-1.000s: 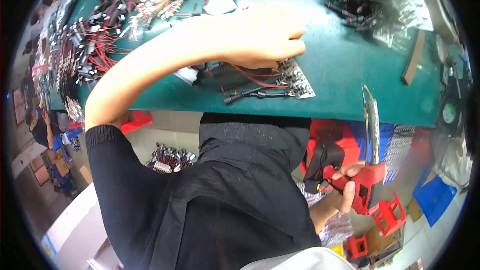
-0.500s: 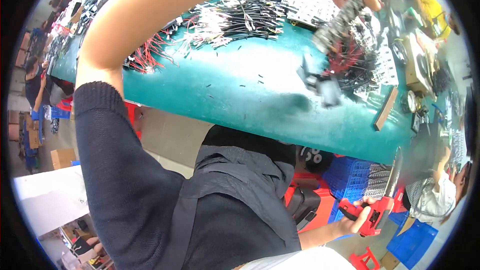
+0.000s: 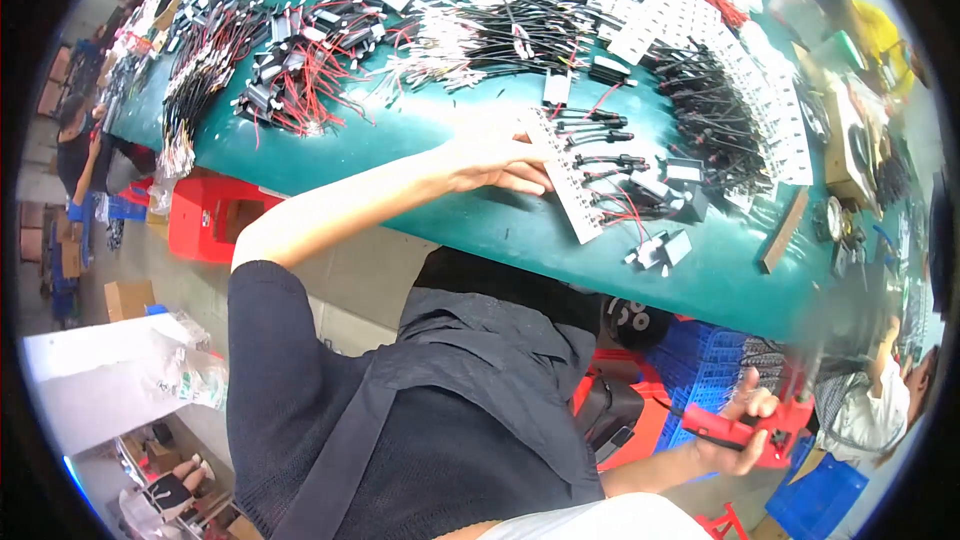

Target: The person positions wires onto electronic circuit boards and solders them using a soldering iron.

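My left hand [image 3: 505, 162] is at the left edge of a white perforated strip [image 3: 570, 182], fingers bent against it and partly washed out by glare. From the strip, black cables [image 3: 600, 140] and red wires reach to the right, ending in small black boxes [image 3: 685, 202] on the table. Low at the right, past the table's front edge, my right hand [image 3: 738, 440] grips a red pistol-grip tool [image 3: 785, 435]. Its long grey front part points upward and is blurred.
Heaps of black-and-white cables [image 3: 500, 35], red-wired black boxes [image 3: 310, 70] and another wired white strip [image 3: 785, 130] cover the green table's [image 3: 440, 130] far side. A wooden bar [image 3: 783, 230] lies at right. Blue crates [image 3: 695, 360] stand below; a co-worker [image 3: 880, 400] sits at right.
My left arm has come down from the far right, and the wired strip, blurred in the air before, now rests on the near table. My right hand has shifted slightly right with the red tool.
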`<control>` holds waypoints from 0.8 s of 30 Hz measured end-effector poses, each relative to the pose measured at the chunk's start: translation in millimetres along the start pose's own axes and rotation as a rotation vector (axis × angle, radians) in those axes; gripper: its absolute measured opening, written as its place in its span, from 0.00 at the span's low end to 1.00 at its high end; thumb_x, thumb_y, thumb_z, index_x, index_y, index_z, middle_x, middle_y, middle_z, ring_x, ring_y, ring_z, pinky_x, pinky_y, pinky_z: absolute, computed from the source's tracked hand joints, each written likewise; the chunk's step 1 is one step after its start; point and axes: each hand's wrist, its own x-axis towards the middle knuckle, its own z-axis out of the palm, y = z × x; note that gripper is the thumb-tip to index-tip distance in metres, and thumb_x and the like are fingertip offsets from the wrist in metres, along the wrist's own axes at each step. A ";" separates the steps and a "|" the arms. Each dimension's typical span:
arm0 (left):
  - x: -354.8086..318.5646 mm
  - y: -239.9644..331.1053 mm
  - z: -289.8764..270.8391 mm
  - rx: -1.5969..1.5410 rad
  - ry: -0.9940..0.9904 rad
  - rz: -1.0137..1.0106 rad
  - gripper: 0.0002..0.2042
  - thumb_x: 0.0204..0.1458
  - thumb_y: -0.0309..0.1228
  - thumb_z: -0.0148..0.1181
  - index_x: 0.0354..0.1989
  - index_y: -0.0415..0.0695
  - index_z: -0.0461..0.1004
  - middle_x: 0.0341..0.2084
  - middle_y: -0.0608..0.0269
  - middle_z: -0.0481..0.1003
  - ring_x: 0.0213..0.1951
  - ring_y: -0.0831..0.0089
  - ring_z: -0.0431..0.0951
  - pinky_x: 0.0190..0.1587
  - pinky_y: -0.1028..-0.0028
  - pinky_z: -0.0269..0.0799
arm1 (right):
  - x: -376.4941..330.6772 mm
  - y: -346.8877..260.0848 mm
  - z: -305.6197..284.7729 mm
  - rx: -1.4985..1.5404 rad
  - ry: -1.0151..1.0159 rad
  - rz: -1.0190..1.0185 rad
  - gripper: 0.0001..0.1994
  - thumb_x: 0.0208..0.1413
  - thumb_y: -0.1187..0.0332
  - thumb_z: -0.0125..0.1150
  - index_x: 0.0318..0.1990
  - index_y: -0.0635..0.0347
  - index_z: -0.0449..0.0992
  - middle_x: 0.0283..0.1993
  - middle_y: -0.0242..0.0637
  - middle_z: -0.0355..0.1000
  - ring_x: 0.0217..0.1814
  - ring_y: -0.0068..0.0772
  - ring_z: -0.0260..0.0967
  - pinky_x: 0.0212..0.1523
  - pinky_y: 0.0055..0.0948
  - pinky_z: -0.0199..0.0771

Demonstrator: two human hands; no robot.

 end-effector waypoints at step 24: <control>-47.0 55.4 -63.0 1.538 0.571 0.653 0.05 0.47 0.27 0.57 0.29 0.40 0.71 0.29 0.59 0.68 0.36 0.61 0.71 0.39 0.67 0.67 | 4.7 87.9 35.6 0.102 -0.116 0.329 0.32 0.48 0.67 0.53 0.61 0.66 0.50 0.35 0.34 0.59 0.36 0.28 0.57 0.63 0.69 0.36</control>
